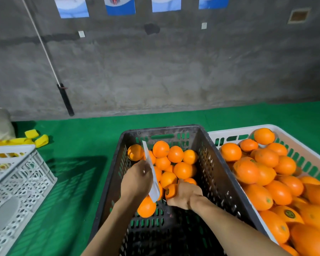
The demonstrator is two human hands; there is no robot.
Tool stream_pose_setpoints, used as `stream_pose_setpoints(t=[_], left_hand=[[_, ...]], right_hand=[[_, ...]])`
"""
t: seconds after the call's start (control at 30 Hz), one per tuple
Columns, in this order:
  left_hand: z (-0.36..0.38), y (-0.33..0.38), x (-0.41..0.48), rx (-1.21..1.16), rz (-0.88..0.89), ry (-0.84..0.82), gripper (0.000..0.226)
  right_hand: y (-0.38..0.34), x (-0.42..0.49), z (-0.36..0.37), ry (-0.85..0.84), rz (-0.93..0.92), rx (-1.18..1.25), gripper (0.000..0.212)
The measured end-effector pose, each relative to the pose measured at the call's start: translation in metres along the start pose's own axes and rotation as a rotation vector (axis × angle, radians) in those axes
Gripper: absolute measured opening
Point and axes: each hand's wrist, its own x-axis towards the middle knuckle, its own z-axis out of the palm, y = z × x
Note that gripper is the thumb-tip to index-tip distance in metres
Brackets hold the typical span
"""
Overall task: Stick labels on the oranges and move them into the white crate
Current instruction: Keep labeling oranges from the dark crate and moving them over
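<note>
Leftmost: a white lattice crate (17, 182) with yellow scraps (37, 138) behind it, both on green matting (78, 145).

Left hand (135, 179): pinches a white label strip (151, 174). The strip looks like thin, limp backing paper, best held mid-length.

Black crate (155, 128): loose oranges piled toward its far end.

Right hand (186, 195): fingers curled round one orange (171, 190), low in the black crate, just beside the strip's lower end.

Orange, judged: firm, fairly heavy, smooth-skinned and apt to roll. Grip it across its widest part.

White crate (233, 131): hard against the black crate's right side, heaped with stickered oranges (289, 213).

Rough grey wall (174, 71) behind.
</note>
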Motion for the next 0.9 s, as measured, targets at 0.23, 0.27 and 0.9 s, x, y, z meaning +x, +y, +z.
stream_pose_setpoints(t=[0.23, 0.27, 0.9], left_hand=[[0.005, 0.004, -0.004, -0.102, 0.000, 0.092, 0.035], [0.006, 0.004, -0.005, -0.176, -0.023, 0.095, 0.035], [0.016, 0.032, -0.037, -0.245, -0.018, -0.167, 0.036]], right_hand=[[-0.008, -0.044, -0.049, 0.226, 0.034, 0.717, 0.050], [-0.009, -0.051, -0.054, 0.261, 0.066, 0.907, 0.050], [0.028, -0.063, -0.100, 0.489, -0.123, 2.531, 0.067]])
